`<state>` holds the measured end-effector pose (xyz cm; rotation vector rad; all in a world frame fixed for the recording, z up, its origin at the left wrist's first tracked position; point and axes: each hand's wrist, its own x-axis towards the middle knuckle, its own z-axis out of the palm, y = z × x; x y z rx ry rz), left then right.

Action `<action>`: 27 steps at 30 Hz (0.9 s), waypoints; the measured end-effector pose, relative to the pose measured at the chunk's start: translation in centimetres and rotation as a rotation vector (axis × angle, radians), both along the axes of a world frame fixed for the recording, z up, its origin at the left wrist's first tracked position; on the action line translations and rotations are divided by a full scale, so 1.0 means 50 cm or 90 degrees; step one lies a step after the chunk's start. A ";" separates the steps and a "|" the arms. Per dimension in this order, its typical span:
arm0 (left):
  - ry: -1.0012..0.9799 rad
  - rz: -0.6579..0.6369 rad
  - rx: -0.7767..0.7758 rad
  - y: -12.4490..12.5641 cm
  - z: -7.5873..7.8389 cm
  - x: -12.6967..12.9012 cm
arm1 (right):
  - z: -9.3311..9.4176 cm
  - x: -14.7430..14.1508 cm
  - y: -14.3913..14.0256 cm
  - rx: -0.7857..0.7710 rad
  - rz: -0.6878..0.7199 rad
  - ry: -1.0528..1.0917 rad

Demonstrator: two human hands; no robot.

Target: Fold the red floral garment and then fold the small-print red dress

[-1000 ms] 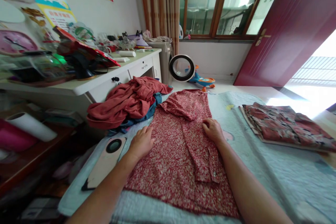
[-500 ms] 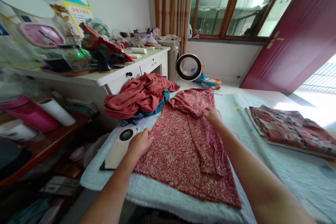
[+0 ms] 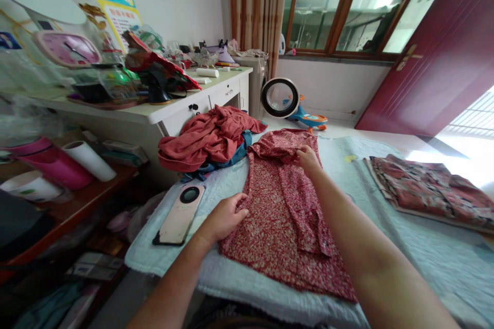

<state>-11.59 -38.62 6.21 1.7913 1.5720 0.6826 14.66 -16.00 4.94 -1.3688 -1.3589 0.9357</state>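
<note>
Fingers of my left hand [image 3: 224, 217] curl on the red floral garment [image 3: 283, 216] at its near edge, my right hand [image 3: 307, 158] pinching its far collar end.

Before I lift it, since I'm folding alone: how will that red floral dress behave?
The red floral dress looks thin and creased, so probably floppy and light. Its sleeve is already folded over, so it may slip open when lifted.

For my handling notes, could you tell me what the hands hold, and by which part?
The red floral garment: left hand grips its left edge, right hand pinches its upper part near the collar.
</note>
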 end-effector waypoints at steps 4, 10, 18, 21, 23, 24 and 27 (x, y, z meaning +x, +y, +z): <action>-0.035 -0.011 0.009 0.003 -0.003 0.033 | 0.028 -0.003 -0.001 0.002 0.008 0.156; -0.027 -0.031 0.021 -0.006 0.001 0.067 | 0.080 0.036 0.006 0.043 0.002 0.346; 0.049 -0.106 0.017 -0.019 -0.037 0.105 | 0.069 0.127 -0.015 0.059 -0.115 0.320; 0.051 -0.100 0.005 -0.018 -0.040 0.110 | 0.060 0.135 -0.024 0.001 -0.115 0.286; 0.043 -0.090 0.004 -0.019 -0.033 0.112 | 0.065 0.142 -0.025 -0.007 -0.105 0.292; 0.036 -0.085 0.008 -0.021 -0.028 0.113 | 0.071 0.148 -0.025 0.004 -0.099 0.299; 0.020 -0.081 0.028 -0.030 -0.018 0.119 | 0.086 0.184 -0.022 0.082 -0.094 0.328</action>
